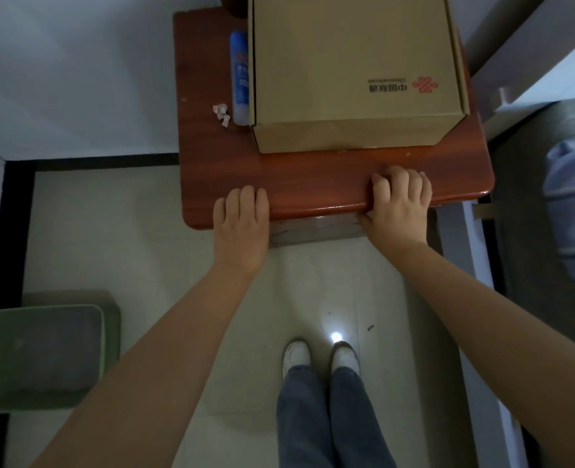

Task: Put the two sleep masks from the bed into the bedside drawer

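The red-brown bedside table (313, 184) stands in front of me. A strip of its drawer front (316, 231) shows under the top's front lip, and the drawer looks closed. My right hand (396, 201) grips the top's front edge, fingers over the top and thumb below. My left hand (240, 224) is at the same edge further left, with its fingers bent down and the fingertips hidden under the lip. I cannot make out any sleep mask. The bed (529, 211) is a dark strip at the far right.
A large cardboard box (353, 72) fills most of the table top, with a blue bottle (239, 79) and crumpled paper (221, 113) to its left. A blue-and-white striped fabric (573, 211) lies on the bed. A green bin (43, 356) stands on the floor at left. My feet are below the table.
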### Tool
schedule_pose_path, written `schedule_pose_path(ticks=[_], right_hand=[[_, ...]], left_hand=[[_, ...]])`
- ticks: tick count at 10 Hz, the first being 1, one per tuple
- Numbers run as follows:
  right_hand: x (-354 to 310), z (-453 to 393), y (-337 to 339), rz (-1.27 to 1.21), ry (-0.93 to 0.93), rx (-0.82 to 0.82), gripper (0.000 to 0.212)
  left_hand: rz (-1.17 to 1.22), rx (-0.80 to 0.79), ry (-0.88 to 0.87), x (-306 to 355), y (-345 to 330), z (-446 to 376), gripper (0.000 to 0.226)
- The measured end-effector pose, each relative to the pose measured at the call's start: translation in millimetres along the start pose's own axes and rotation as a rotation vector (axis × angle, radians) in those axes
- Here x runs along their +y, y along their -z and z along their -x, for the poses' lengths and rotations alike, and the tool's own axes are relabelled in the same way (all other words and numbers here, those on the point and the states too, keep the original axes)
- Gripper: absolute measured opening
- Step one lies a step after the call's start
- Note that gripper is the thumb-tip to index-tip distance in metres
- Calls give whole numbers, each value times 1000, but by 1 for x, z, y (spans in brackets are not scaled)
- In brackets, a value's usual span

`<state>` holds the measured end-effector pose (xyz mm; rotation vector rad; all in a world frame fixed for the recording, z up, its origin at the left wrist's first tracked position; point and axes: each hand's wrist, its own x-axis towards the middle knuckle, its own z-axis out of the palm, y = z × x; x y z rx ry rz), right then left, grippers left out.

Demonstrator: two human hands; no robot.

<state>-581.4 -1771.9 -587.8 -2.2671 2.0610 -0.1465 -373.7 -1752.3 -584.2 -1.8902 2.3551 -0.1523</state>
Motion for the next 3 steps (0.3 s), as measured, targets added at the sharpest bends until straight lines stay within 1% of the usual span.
schedule_pose_path(ticks=[1,2,3], right_hand=[[1,12,3,-39,17,-97,69],[3,22,8,-129,24,-192,67],[1,25,23,-349,-35,-152,56]], left_hand=[[65,-59,25,2,2,10,68],[273,-82,53,4,-5,17,65],[365,-104,90,1,-11,18,59]])
